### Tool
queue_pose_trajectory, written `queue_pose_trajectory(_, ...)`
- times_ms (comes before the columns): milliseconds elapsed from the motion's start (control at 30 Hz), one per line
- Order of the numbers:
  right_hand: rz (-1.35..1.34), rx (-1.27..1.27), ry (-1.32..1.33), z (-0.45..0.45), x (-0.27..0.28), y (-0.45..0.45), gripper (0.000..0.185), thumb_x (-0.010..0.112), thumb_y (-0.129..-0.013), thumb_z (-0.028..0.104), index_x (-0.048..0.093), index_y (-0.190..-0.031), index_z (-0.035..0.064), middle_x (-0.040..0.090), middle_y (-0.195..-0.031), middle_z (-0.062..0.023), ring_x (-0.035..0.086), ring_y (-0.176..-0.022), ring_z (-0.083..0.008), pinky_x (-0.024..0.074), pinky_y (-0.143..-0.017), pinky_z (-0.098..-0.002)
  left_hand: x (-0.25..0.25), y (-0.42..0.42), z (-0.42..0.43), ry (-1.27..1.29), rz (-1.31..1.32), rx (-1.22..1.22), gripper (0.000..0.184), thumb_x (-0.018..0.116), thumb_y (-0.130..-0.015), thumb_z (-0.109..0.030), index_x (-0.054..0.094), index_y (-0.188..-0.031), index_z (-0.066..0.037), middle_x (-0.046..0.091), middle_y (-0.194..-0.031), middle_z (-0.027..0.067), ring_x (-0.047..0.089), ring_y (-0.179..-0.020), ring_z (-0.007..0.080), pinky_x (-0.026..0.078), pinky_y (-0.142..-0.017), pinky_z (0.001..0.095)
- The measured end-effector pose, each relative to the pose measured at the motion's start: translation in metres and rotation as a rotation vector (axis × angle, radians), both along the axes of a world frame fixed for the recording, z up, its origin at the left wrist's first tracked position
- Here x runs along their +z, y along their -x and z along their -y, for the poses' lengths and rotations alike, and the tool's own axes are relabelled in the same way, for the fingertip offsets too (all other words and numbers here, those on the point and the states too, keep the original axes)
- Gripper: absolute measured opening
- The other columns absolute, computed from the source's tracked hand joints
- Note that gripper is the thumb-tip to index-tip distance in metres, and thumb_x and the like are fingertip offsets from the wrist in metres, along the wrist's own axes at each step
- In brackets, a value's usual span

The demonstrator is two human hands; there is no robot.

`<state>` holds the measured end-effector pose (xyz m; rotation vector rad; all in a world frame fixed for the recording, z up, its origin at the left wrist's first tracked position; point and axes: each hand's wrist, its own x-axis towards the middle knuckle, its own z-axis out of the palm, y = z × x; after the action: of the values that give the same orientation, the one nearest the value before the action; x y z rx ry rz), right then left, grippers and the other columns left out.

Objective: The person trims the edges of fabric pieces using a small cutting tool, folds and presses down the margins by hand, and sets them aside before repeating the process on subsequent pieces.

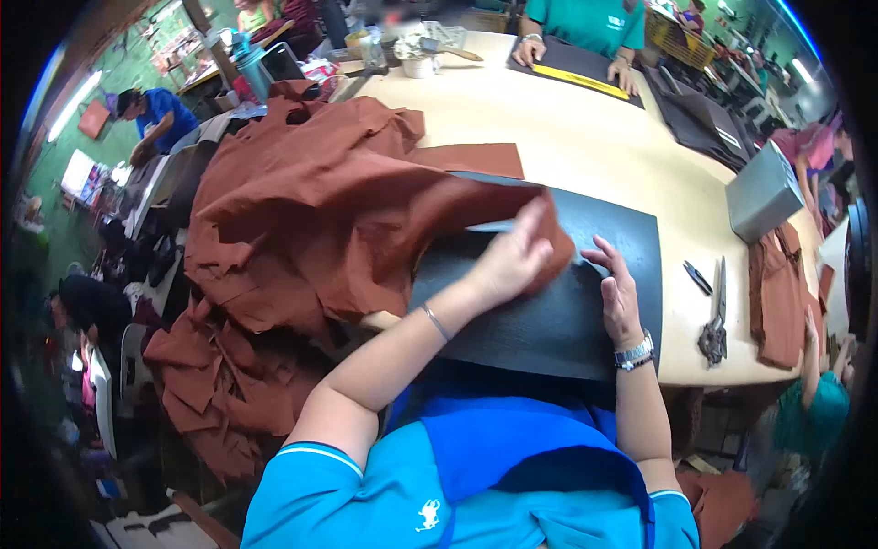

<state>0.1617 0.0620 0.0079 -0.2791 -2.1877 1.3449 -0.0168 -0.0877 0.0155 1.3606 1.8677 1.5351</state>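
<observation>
My left hand (514,261), blurred and with a bangle on its wrist, grips the edge of a large reddish-brown leather sheet (311,201). The held end is lifted and folds over a black mat (512,320). Most of the sheet lies crumpled on the table to the left. My right hand (617,291), wearing a metal watch, hovers above the mat's right part with fingers apart and nothing in them. A strip of the same leather (485,159) lies flat just beyond the mat.
On the right of the pale table (695,220) are scissors (716,316), a small black tool (698,277), a grey metal block (764,192) and stacked brown pieces (776,297). Opposite, a person in green handles a yellow ruler (581,80). Leather scraps (219,393) hang at lower left.
</observation>
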Motion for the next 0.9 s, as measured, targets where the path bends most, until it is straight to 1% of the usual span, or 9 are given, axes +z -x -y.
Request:
queue_pose_trajectory(100, -0.042, 0.079, 0.274, 0.002, 0.001, -0.003, 0.074, 0.069, -0.091, 0.042, 0.04, -0.147, 0.0027, 0.068, -0.11, -0.0135, 0.062, -0.106, -0.0199, 0.0461, -0.098, -0.0358, 0.02, -0.051, 0.007, 0.349, -0.021, -0.444, 0.055, 0.057, -0.097, -0.019, 0.039, -0.146, -0.004, 0.064, -0.115, 0.0306, 0.064, -0.107, 0.0436, 0.052, -0.092, 0.0458)
queue_pose_trajectory(167, 0.18, 0.009, 0.07, 0.002, 0.005, -0.005, 0.066, 0.074, -0.088, 0.029, 0.045, -0.143, 0.0057, 0.071, -0.1, -0.0076, 0.065, -0.1, -0.0178, 0.0408, -0.105, -0.0416, 0.012, -0.066, 0.017, 0.342, -0.289, -0.491, 0.05, 0.059, -0.096, -0.022, 0.045, -0.141, -0.006, 0.067, -0.095, 0.0287, 0.067, -0.085, 0.046, 0.054, -0.075, 0.0496)
queue_pose_trajectory(300, 0.212, -0.049, -0.07, -0.002, -0.001, -0.002, 0.038, 0.069, -0.09, 0.014, 0.06, -0.128, 0.0122, 0.072, -0.085, -0.0003, 0.068, -0.087, -0.017, 0.0223, -0.116, -0.0537, 0.012, -0.056, 0.048, -0.009, -0.28, -0.267, 0.039, 0.07, -0.09, -0.025, 0.063, -0.122, -0.004, 0.069, -0.094, 0.0195, 0.068, -0.086, 0.0363, 0.054, -0.077, 0.0437)
queue_pose_trajectory(400, 0.189, -0.091, -0.107, 0.001, 0.0, 0.0, 0.029, 0.069, -0.091, 0.016, 0.065, -0.12, 0.013, 0.062, -0.067, 0.0001, 0.06, -0.064, -0.016, 0.0268, -0.116, -0.0529, 0.01, -0.033, 0.075, -0.035, -0.286, 0.012, 0.034, 0.078, -0.082, -0.014, 0.068, -0.113, -0.003, 0.068, -0.089, 0.0123, 0.066, -0.08, 0.0282, 0.054, -0.076, 0.0378)
queue_pose_trajectory(533, 0.254, -0.075, -0.195, 0.002, 0.004, -0.002, 0.02, 0.071, -0.09, 0.019, 0.069, -0.109, 0.0131, 0.049, -0.053, 0.0012, 0.048, -0.049, -0.0154, 0.031, -0.115, -0.0539, 0.007, -0.007, 0.112, 0.015, -0.894, 0.575, 0.06, 0.081, -0.078, -0.026, 0.057, -0.131, -0.01, 0.052, -0.132, 0.0149, 0.046, -0.125, 0.0336, 0.039, -0.105, 0.0476)
queue_pose_trajectory(567, 0.261, -0.075, -0.211, 0.002, 0.004, -0.001, 0.018, 0.072, -0.09, 0.019, 0.069, -0.106, 0.0129, 0.048, -0.053, 0.0013, 0.048, -0.048, -0.0153, 0.0312, -0.115, -0.0542, 0.003, 0.003, 0.119, 0.099, -0.925, 0.642, 0.083, 0.082, -0.076, -0.035, 0.043, -0.145, -0.011, 0.041, -0.144, 0.0184, 0.035, -0.136, 0.0392, 0.032, -0.111, 0.0537)
queue_pose_trajectory(700, 0.286, -0.069, -0.26, 0.002, 0.0, -0.001, 0.014, 0.073, -0.089, 0.021, 0.07, -0.1, 0.0128, 0.047, -0.051, 0.0017, 0.047, -0.047, -0.0152, 0.0313, -0.115, -0.0545, 0.006, 0.024, 0.132, 0.442, -0.701, 0.863, 0.111, 0.078, -0.074, -0.054, 0.019, -0.156, -0.01, 0.031, -0.154, 0.0233, 0.024, -0.143, 0.0478, 0.022, -0.114, 0.0639)
queue_pose_trajectory(833, 0.334, -0.08, -0.261, 0.006, 0.003, 0.0, 0.015, 0.074, -0.088, 0.021, 0.07, -0.098, 0.0116, 0.048, -0.05, 0.0007, 0.048, -0.047, -0.0162, 0.0288, -0.117, -0.0553, 0.0, 0.034, 0.138, 0.622, -0.361, 0.544, 0.097, 0.075, -0.074, -0.059, 0.039, -0.147, -0.007, 0.044, -0.143, 0.0261, 0.042, -0.131, 0.0472, 0.028, -0.11, 0.0633)
queue_pose_trajectory(900, 0.328, -0.097, -0.246, 0.008, 0.009, 0.0, 0.016, 0.073, -0.09, 0.02, 0.07, -0.101, 0.0099, 0.052, -0.054, 0.0017, 0.05, -0.049, -0.0126, 0.0383, -0.109, -0.0479, -0.008, 0.01, 0.127, 0.566, -0.569, 0.402, 0.056, 0.069, -0.085, -0.046, 0.057, -0.127, -0.011, 0.056, -0.124, 0.023, 0.048, -0.124, 0.0441, 0.03, -0.108, 0.0629)
